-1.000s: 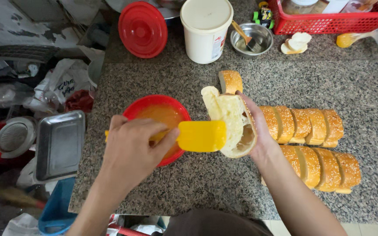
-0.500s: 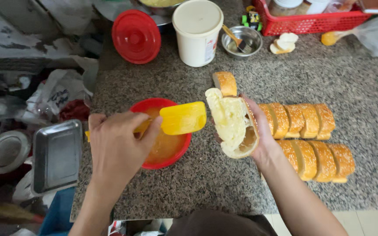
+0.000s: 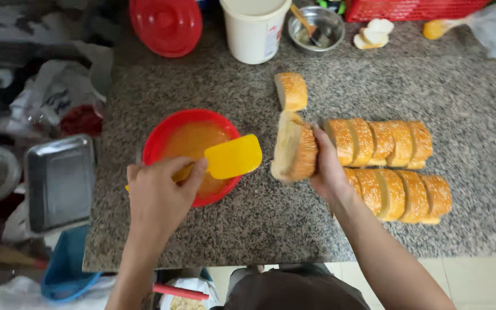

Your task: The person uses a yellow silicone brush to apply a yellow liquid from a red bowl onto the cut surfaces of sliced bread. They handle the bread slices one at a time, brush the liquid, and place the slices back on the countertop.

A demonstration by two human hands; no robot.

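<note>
My left hand (image 3: 159,192) grips a yellow spatula (image 3: 232,157), its blade hovering over the right rim of a red bowl (image 3: 157,143) of orange spread. My right hand (image 3: 327,166) holds a split sesame bread roll (image 3: 294,148) closed and on edge, just right of the bowl. A single roll (image 3: 291,90) lies apart behind it. Two rows of sesame rolls (image 3: 383,143) lie side by side on the granite counter (image 3: 460,103) to the right of my hand.
At the back stand a red lid (image 3: 166,24), a white tub (image 3: 254,31), a small steel bowl with a spoon (image 3: 316,28) and a red basket (image 3: 414,8). A steel tray (image 3: 59,181) and bags sit off the counter's left edge.
The spatula has drawn back from the opened roll to above the bowl's rim. My right hand has folded the roll closed and turned it on edge.
</note>
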